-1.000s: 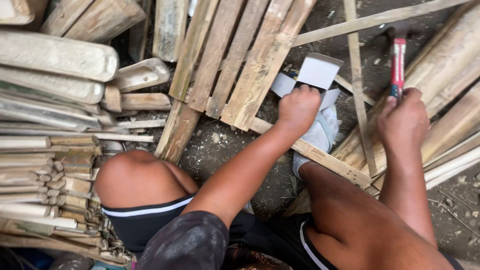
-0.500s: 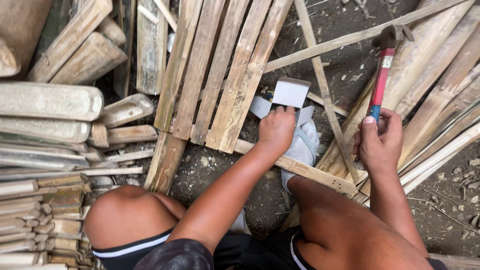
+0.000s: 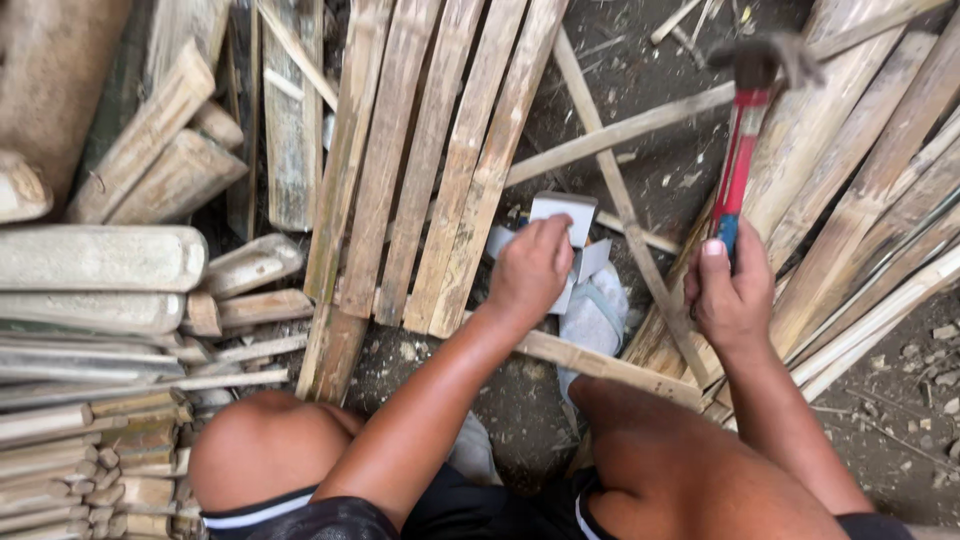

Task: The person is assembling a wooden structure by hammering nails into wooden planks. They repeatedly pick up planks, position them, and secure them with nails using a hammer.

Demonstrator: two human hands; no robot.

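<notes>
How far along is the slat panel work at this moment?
Done, by the look of it: several slats lie side by side as a panel across a lower crosspiece. In hand: the right hand holds a red-handled hammer raised off the wood, while the left hand reaches into a small white box beside the panel. Left: loose slats lie unattached at the right. No nail is visible.

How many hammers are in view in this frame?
1. The red-handled hammer stands raised at upper right, held in the right hand. The left hand reaches into a small open box. More could be hidden under the bamboo slats.
</notes>
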